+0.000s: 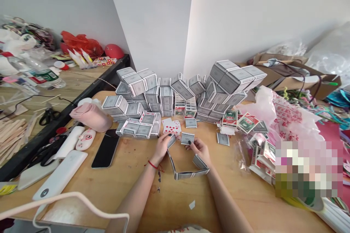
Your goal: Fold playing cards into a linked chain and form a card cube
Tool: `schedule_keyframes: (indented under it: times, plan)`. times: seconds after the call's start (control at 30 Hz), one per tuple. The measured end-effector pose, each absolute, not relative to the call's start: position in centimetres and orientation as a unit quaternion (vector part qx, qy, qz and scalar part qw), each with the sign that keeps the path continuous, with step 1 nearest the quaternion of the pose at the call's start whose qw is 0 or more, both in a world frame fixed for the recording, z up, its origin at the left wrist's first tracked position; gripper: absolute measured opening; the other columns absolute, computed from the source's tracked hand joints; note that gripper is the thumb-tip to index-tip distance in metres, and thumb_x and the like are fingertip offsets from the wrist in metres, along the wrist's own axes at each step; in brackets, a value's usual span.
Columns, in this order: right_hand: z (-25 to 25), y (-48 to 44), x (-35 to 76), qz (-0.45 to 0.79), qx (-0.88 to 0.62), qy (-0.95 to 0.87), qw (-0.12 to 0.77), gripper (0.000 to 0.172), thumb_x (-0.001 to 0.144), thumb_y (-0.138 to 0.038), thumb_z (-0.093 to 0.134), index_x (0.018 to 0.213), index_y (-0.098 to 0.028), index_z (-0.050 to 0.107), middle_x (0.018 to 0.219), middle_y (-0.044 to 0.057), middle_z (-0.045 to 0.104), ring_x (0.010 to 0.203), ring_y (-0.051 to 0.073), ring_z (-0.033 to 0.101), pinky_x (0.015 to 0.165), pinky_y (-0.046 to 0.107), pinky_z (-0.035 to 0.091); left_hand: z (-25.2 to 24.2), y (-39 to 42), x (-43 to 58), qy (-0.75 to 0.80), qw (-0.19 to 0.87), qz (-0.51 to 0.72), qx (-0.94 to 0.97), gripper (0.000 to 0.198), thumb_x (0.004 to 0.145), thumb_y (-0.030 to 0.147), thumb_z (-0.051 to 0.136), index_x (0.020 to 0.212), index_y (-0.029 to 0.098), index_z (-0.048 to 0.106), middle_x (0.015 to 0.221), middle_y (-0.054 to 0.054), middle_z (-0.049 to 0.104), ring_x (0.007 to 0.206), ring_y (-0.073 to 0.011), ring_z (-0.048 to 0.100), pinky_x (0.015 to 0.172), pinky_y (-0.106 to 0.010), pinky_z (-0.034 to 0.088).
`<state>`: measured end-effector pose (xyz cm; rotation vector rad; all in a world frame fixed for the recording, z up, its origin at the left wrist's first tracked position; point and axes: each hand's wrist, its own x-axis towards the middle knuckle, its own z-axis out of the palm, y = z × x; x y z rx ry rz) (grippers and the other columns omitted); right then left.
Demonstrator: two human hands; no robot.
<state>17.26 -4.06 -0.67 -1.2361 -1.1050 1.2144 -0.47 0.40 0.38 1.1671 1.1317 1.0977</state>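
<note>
The left hand pinches one end of a jointed strip of grey-patterned folded playing cards. The right hand grips a rectangular grey-backed card between thumb and fingers. The strip bends into an open loop between the forearms, over the middle of the brown wooden table; whether it touches the wood I cannot tell. Tugging one end could part its joints, and a forearm swinging inward could crush its bent right corner. Toward the table's back edge, grey-and-white box-shaped card blocks stand piled; a bump could topple the upper ones.
</note>
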Motion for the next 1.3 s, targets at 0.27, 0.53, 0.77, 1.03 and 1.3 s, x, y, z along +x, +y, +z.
schedule_keyframes:
  times: [0.27, 0.53, 0.77, 1.03, 1.3]
  plan:
    - [-1.6, -4.6, 16.3, 0.366, -0.620, -0.516, 0.464, 0.027, 0.074, -0.048, 0.052, 0.078, -0.021, 0.050, 0.070, 0.003, 0.063, 0.059, 0.016, 0.057, 0.056, 0.028, 0.046, 0.6, 0.2, -0.6, 0.472, 0.574, 0.453, 0.493, 0.026, 0.074, 0.029, 0.051, 0.089, 0.015, 0.067, 0.100, -0.007, 0.067, 0.098, -0.0221, 0.059, 0.092, -0.037, 0.040]
    - [-1.3, -4.7, 16.8, 0.220, -0.651, -0.579, 0.438, 0.023, 0.078, -0.040, 0.048, 0.072, -0.020, 0.059, 0.067, 0.003, 0.054, 0.059, 0.016, 0.051, 0.056, 0.026, 0.041, 1.1, 0.0, -0.6, 0.482, 0.543, 0.443, 0.526, 0.024, 0.073, 0.029, 0.054, 0.089, 0.017, 0.068, 0.102, -0.007, 0.067, 0.099, -0.0230, 0.058, 0.093, -0.038, 0.039]
    - [-1.8, -4.8, 16.9, 0.218, -0.652, -0.580, 0.437, 0.021, 0.078, -0.036, 0.049, 0.071, -0.020, 0.059, 0.066, 0.003, 0.052, 0.057, 0.016, 0.049, 0.055, 0.027, 0.040, 0.7, 0.2, -0.6, 0.480, 0.550, 0.447, 0.518, 0.024, 0.073, 0.027, 0.053, 0.088, 0.016, 0.068, 0.099, -0.008, 0.067, 0.100, -0.0233, 0.058, 0.092, -0.038, 0.040]
    - [-1.8, -4.9, 17.0, 0.219, -0.649, -0.589, 0.430, 0.019, 0.079, -0.034, 0.049, 0.076, -0.019, 0.061, 0.070, 0.004, 0.054, 0.060, 0.016, 0.051, 0.058, 0.027, 0.042, 0.4, 0.1, -0.6, 0.470, 0.557, 0.447, 0.518, 0.025, 0.074, 0.027, 0.053, 0.090, 0.016, 0.067, 0.099, -0.008, 0.067, 0.102, -0.0232, 0.057, 0.093, -0.038, 0.039]
    - [-1.9, -5.1, 17.0, 0.209, -0.646, -0.594, 0.431, 0.021, 0.080, -0.035, 0.048, 0.079, -0.018, 0.061, 0.070, 0.004, 0.055, 0.059, 0.015, 0.051, 0.057, 0.026, 0.042, 0.4, 0.1, -0.7, 0.472, 0.550, 0.449, 0.522, 0.025, 0.075, 0.027, 0.053, 0.091, 0.016, 0.066, 0.102, -0.008, 0.066, 0.101, -0.0222, 0.058, 0.093, -0.037, 0.039]
